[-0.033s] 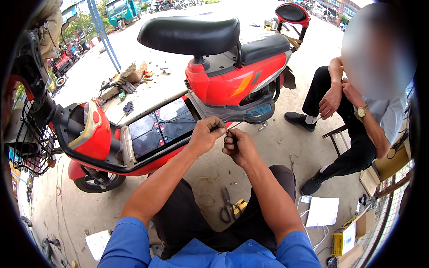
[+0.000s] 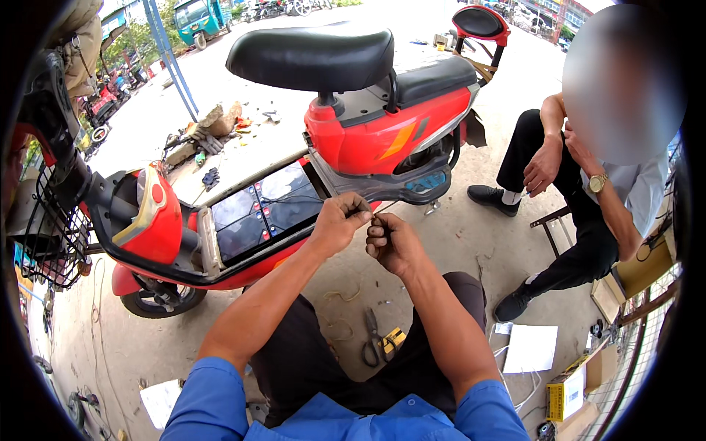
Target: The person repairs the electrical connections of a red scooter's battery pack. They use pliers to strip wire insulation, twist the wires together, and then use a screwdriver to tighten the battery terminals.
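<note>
Presently, the left hand [image 2: 344, 219] and right hand [image 2: 395, 241] appear clamped by their fingertips on a thin wire [image 2: 374, 215], right of the batteries [image 2: 237, 231]. Step, as judged: fingertip wire handling; the next move calls for steady pinches. No clear difference from the earlier frame.

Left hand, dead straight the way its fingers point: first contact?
Most likely the right hand. The left hand points across at it, and the two sit almost together in the picture. Any small gap in depth is hard to judge from this single view.
</note>
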{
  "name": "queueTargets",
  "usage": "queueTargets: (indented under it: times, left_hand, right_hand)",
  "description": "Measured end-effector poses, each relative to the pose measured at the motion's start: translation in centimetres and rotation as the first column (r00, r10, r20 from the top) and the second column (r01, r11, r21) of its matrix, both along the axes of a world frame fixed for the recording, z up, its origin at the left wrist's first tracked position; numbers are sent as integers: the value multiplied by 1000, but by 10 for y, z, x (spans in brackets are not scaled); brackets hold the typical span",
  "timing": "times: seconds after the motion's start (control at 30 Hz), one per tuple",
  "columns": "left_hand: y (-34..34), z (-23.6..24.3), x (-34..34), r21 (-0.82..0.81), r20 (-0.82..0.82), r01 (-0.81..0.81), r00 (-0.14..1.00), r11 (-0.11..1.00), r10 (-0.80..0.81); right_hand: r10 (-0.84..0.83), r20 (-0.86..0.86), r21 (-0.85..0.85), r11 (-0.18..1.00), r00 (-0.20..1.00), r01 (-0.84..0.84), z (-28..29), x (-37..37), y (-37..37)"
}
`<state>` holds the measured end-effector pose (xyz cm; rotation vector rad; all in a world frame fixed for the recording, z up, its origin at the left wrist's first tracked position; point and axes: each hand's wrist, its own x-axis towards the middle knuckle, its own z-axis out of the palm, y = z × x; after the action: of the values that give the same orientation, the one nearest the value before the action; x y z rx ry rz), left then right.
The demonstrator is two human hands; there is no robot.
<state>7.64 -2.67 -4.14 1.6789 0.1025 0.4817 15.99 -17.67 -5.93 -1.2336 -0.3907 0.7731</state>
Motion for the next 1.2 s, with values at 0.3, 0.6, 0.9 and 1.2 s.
queueTargets:
  times: [0.3,0.6,0.9,1.2]
  left_hand:
    - [10,-2,-1,-35,-5,-18,1000,999,18]
    - [10,-6,1,-46,4,0,1000,999,0]
    - [4,-2,0,11,-13,-9,1000,1000,9]
    - [10,-6,1,-50,13,-16,1000,999,17]
  right_hand:
    - [-291,783,99,931,549,352,16,-17,-1]
    - [-213,871,44,932,444,360,6,-10,2]
    - [125,-528,124,990,840,-69,11,1,0]
    - [-285,875,122,913,391,390,26,-20,-6]
